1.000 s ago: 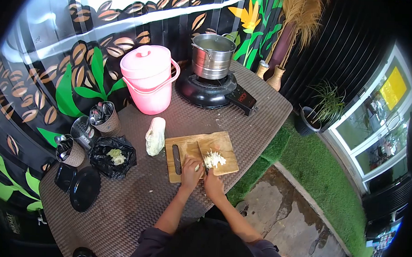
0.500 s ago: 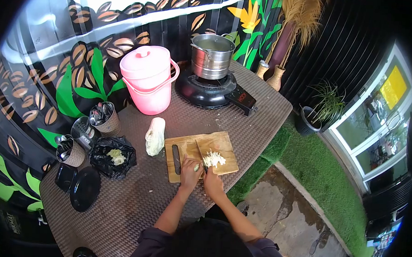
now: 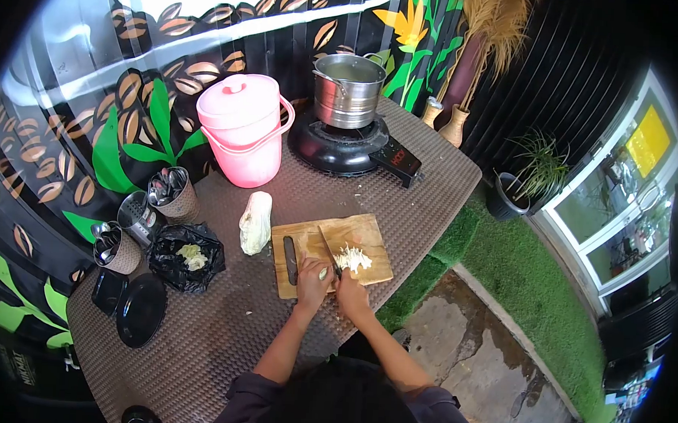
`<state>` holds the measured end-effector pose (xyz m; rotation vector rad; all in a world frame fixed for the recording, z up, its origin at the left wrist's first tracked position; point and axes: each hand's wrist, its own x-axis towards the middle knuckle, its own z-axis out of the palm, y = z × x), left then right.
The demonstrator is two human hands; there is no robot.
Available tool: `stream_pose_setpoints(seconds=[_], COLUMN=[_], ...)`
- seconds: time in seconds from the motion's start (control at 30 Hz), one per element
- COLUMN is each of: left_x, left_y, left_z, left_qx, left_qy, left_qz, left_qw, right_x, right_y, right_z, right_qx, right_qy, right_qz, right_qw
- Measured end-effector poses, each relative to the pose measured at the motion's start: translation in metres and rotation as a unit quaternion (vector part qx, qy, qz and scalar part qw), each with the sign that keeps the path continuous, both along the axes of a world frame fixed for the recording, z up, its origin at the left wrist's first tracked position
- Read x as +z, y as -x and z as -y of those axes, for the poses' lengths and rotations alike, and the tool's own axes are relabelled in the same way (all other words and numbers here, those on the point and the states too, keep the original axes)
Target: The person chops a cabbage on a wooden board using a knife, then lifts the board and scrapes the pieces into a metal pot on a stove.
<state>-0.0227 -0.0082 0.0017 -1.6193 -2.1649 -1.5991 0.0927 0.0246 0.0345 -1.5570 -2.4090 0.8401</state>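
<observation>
A wooden cutting board lies near the table's front edge. My right hand is closed round the handle of a knife, whose blade points up and left over the board. Just left of the blade, my left hand has its fingers bent round a small pale green piece. Chopped whitish shreds are heaped on the board to the right of the knife. Beyond the board's left corner lies a whole pale cabbage.
A pink lidded bucket and a steel pot on a black stove stand at the back. On the left are a black bag with scraps, a black plate and cutlery holders.
Both hands and the knife keep nearly the same place on the board, with only a very slight shift of the knife and right hand.
</observation>
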Motion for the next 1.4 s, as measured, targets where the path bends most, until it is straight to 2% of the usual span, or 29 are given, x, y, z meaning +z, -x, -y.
stream_pose_setpoints(seconds=[0.07, 0.23, 0.33, 0.43, 0.6, 0.73, 0.8, 0.9, 1.0, 1.13, 1.2, 1.4], left_x=[0.002, 0.016, 0.028, 0.023, 0.007, 0.005, 0.002, 0.002, 0.014, 0.009, 0.007, 0.007], left_y=[0.000, 0.003, -0.001, -0.004, 0.003, 0.000, 0.001, 0.002, -0.005, -0.007, -0.007, -0.001], left_z=[-0.001, 0.009, 0.019, 0.021, 0.003, -0.003, -0.004, -0.005, 0.003, 0.003, 0.003, 0.007], left_qx=[-0.006, -0.035, -0.042, 0.003, -0.051, -0.051, -0.062, -0.060, -0.004, 0.000, 0.007, -0.054], left_qy=[0.002, 0.045, 0.026, 0.008, 0.030, 0.048, 0.012, -0.004, 0.021, 0.036, 0.032, 0.067], left_qz=[-0.009, -0.021, -0.086, -0.090, -0.004, 0.039, 0.057, 0.011, 0.000, 0.012, -0.035, -0.025], left_qw=[1.000, 0.998, 0.995, 0.996, 0.998, 0.997, 0.996, 0.998, 1.000, 0.999, 0.999, 0.996], right_x=[-0.001, -0.002, -0.001, -0.002, 0.003, 0.007, 0.012, 0.016, 0.017, 0.021, 0.021, 0.024], right_y=[-0.006, -0.025, -0.027, -0.027, -0.028, -0.025, -0.024, -0.022, -0.022, -0.024, -0.024, -0.023], right_z=[-0.006, 0.003, -0.002, -0.011, -0.024, -0.035, -0.035, -0.031, -0.022, -0.012, -0.012, -0.014], right_qx=[0.031, 0.012, 0.005, 0.010, 0.025, 0.049, 0.053, 0.056, 0.044, 0.034, 0.034, 0.043], right_qy=[-0.016, -0.027, -0.025, -0.011, -0.013, -0.018, -0.019, -0.011, -0.011, 0.016, 0.017, 0.017], right_qz=[0.008, 0.006, -0.001, -0.014, -0.031, -0.039, -0.037, -0.023, -0.011, 0.011, 0.013, 0.012], right_qw=[0.999, 1.000, 1.000, 1.000, 0.999, 0.998, 0.998, 0.998, 0.999, 0.999, 0.999, 0.999])
